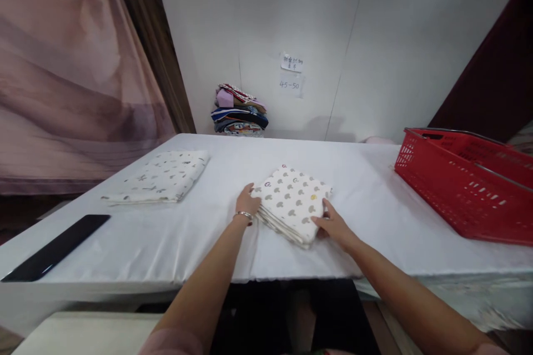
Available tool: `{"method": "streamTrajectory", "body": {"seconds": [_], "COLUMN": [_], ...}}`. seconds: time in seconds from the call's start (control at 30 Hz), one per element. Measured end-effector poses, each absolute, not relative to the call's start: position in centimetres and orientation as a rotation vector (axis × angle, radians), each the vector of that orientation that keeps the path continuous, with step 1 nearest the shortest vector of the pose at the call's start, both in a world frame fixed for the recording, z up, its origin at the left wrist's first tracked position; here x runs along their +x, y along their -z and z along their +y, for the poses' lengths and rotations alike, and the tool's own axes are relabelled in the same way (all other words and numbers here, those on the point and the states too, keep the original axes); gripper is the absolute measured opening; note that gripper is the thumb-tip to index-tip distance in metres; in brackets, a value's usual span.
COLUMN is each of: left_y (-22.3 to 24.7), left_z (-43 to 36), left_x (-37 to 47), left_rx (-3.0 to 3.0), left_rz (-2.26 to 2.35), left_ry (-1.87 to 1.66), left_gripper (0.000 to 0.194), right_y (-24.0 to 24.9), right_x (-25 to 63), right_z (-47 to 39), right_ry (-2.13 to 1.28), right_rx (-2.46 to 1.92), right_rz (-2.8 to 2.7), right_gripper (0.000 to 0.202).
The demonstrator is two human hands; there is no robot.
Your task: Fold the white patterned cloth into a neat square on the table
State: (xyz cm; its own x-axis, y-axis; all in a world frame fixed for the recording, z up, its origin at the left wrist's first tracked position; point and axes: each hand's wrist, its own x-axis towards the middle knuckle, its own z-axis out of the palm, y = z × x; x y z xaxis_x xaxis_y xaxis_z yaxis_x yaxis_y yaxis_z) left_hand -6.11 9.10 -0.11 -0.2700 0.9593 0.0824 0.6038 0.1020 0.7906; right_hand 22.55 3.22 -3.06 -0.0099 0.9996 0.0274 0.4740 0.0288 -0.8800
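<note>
A folded white cloth (293, 199) printed with grey mushroom-like shapes lies turned at an angle on the white-covered table (216, 244), its several layers showing along the front left edge. At its left corner my left hand (249, 201), with a bracelet at the wrist, is closed on the edge. My right hand (334, 226) grips the right side, thumb on top and the other fingers partly hidden beyond the edge. Farther left lies a second folded white cloth (164, 177) with small grey prints, touched by neither hand.
A black flat panel (58, 247) lies at the table's left front edge. The red plastic basket (466, 188) stands on the right. Against the wall is a stack of folded clothes (239, 111), left of paper labels (291, 84). A pink curtain (75, 77) hangs at left.
</note>
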Motion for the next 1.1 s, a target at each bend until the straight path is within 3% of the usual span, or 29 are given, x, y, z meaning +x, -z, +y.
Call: {"method": "streamTrajectory", "body": {"seconds": [0.1,0.23,0.37,0.7,0.87,1.1], "left_y": [-0.4,-1.1,-0.7,2.0,1.7,1.3], "left_z": [9.7,7.6,5.3,5.7,5.3,5.7], "left_x": [-7.8,-5.4,-1.9,-2.4,-2.2,-2.4], "left_rx": [1.575,2.027,2.480,2.514,2.516,2.477], "left_rz": [1.994,2.032,1.670,1.858,1.866,1.804], "left_ry": [-0.971,-1.058,-0.921,-0.567,-0.549,-0.543], "left_gripper": [0.054,0.044,0.042,0.053,0.053,0.052], "right_y": [2.1,-0.4,-1.4,0.2,-0.8,-0.5], "right_x": [22.5,23.1,22.6,22.3,23.7,25.1], "right_z": [2.2,4.5,7.9,9.6,12.0,14.3], "right_ry": [-0.835,-0.389,-0.193,-0.280,-0.431,-0.551], "right_rx": [-1.627,-1.605,-1.544,-1.790,-1.845,-1.961], "right_rz": [-1.671,-1.784,-2.015,-2.316,-2.053,-1.939], "right_gripper": [0.068,0.044,0.045,0.052,0.043,0.055]}}
